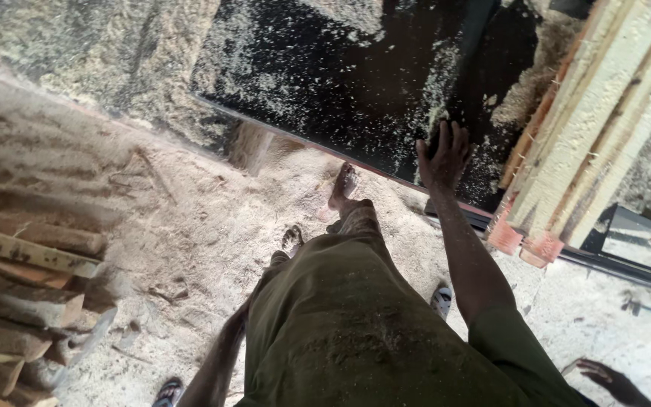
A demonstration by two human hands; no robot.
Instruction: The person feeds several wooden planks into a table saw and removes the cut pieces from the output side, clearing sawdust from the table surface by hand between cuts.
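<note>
The right hand (pixel 444 154) lies flat, palm down, on the black machine table (pixel 340 83). Its fingers are spread and released, grasping nothing. The hand rests near the table's front edge, well in from the left corner and just left of the stacked planks (pixel 589 128). The table surface is dark and dusted with pale sawdust, thicker toward its upper right.

The planks lie in a slanted bundle across the table's right end, their sawn ends marked red and overhanging the front edge. The right hand is near them but apart from them.

The left hand is out of sight: the left arm (pixel 216 362) hangs beside the body and runs off the bottom edge, so I cannot tell the state of its fingers.

The person wears olive-green clothing (pixel 340 324). One bare foot (pixel 343 185) stands on the sawdust-covered floor (pixel 190 226) close to the table's edge; the other foot (pixel 291 239) shows only partly behind the knee.

At the left edge, rough timber offcuts (pixel 24 301) lie piled on the floor. A metal rail (pixel 627 267) runs along the lower right beneath the planks.

Another person's hand (pixel 612 380) shows at the bottom right, fingers loosely extended, holding nothing. Sandalled feet show at the bottom edge (pixel 169 392) and beside the right arm (pixel 441 300).
</note>
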